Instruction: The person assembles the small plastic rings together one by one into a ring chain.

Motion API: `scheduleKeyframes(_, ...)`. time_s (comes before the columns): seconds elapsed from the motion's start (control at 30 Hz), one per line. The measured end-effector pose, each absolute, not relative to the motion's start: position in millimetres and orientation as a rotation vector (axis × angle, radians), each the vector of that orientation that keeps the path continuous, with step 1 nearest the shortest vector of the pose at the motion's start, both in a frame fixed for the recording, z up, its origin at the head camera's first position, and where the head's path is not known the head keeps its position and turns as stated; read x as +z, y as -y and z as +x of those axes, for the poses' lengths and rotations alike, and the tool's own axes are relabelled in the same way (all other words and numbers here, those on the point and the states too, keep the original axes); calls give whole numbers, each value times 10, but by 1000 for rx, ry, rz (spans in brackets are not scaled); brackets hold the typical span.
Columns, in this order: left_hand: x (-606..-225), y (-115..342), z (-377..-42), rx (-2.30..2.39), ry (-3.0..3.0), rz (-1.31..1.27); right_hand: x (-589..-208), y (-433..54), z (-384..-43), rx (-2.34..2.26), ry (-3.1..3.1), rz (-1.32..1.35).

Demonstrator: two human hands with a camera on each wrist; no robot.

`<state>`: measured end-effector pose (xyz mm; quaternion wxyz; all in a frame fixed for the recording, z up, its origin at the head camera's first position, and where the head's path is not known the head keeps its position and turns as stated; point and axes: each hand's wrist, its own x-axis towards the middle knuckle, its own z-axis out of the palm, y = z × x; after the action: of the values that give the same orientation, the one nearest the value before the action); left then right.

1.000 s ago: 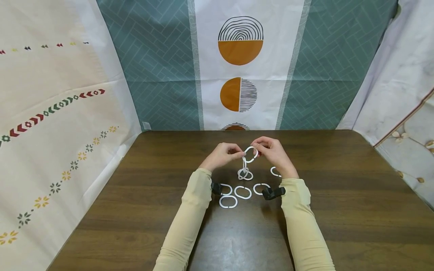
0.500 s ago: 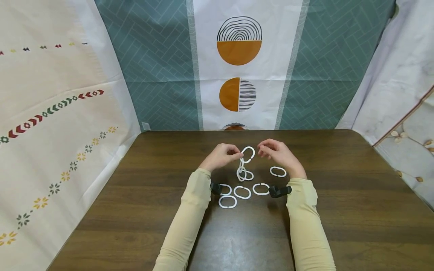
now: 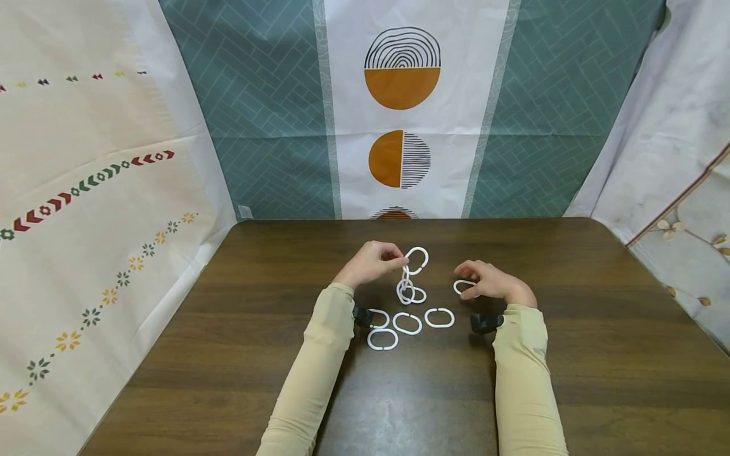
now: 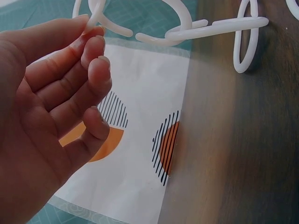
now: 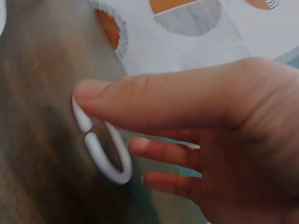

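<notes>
My left hand (image 3: 371,261) pinches a short chain of white plastic links (image 3: 426,256) between thumb and forefinger. In the left wrist view, the gap in one chain link (image 4: 184,16) shows close to the fingertips, and more joined links trail off to the right. The chain's lower end hangs low over the table. My right hand (image 3: 495,282) is over a loose white link (image 3: 455,289), thumb and fingers spread about it. Seen from the right wrist, this oval link (image 5: 99,156) lies on the table with its gap facing the camera, partly hidden by the thumb.
Several more loose white links lie between the forearms, among them one on the right (image 3: 440,327), a middle one (image 3: 407,334) and a front one (image 3: 383,349). The brown wooden table (image 3: 228,354) ends at a patterned curtain (image 3: 274,126) behind it.
My right hand has let go of the chain's upper link and moved right and down to the loose link. The left hand keeps its pinch on the chain, nearly in place.
</notes>
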<state>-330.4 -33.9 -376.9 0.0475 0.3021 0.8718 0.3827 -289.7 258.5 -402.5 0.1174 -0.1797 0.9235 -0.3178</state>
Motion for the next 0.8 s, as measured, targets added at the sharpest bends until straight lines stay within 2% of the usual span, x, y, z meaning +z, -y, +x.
scheduleKeyframes(0.5,-3756,349,-3298,1153,-2654,891,-4088,-2538,-2915,-971,-2679,-496)
scheduleKeyframes(0.8,-3784,340,-3299,1154,-2652,890,-4079,-2523,-2927,-937,-2873,-488)
